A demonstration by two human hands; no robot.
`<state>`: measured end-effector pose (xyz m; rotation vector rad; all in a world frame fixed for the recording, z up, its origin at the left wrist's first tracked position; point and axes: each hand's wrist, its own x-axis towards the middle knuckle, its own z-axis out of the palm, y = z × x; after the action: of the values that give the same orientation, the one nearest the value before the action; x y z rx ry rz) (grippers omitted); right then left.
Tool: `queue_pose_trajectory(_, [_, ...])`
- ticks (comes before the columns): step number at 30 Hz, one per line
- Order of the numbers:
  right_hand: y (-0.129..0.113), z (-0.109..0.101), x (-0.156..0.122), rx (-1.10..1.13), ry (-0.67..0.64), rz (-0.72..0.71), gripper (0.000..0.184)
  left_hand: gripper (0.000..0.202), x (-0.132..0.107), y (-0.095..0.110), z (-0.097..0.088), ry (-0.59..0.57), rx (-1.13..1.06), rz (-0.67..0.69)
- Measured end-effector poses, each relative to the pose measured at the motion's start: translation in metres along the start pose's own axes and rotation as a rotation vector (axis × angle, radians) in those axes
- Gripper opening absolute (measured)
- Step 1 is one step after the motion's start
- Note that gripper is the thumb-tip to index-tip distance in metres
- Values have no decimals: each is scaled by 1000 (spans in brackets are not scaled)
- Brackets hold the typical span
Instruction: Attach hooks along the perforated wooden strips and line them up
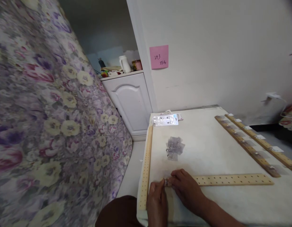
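Observation:
A pale wooden strip with rows of holes (233,180) lies across the front of the table. At its left end, my left hand (157,203) pinches a small shiny metal piece (166,182), whose exact kind is too small to make out. My right hand (187,189) is bent over the same strip, its fingers closed on it beside the metal piece and covering part of the wood. Beyond the hands, a pile of small clear packets (174,147) with shiny bits in them rests on the white tabletop (197,145).
Another perforated strip (146,170) runs along the left table edge. Two wooden strips, a nearer one (246,146) and a farther one (266,145), carry small packets at right. A clear pack (165,120) lies at the back. A floral curtain (65,126) hangs at left.

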<state>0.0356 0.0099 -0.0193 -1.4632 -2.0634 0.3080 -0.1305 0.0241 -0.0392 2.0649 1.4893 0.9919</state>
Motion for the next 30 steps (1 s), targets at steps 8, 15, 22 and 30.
queue_pose_trajectory(8, [1,5,4,-81,-5,-19,19,33,-4,3,0,-23,108,-10])
queue_pose_trajectory(15, [8,-6,-13,46,47,60,41,30,-5,2,-3,65,3,-6])
queue_pose_trajectory(22, [60,-40,-48,-64,66,220,33,32,-4,9,2,264,-113,-286])
queue_pose_trajectory(30, [61,-44,-41,17,-40,225,22,36,-5,7,-1,216,-167,-320])
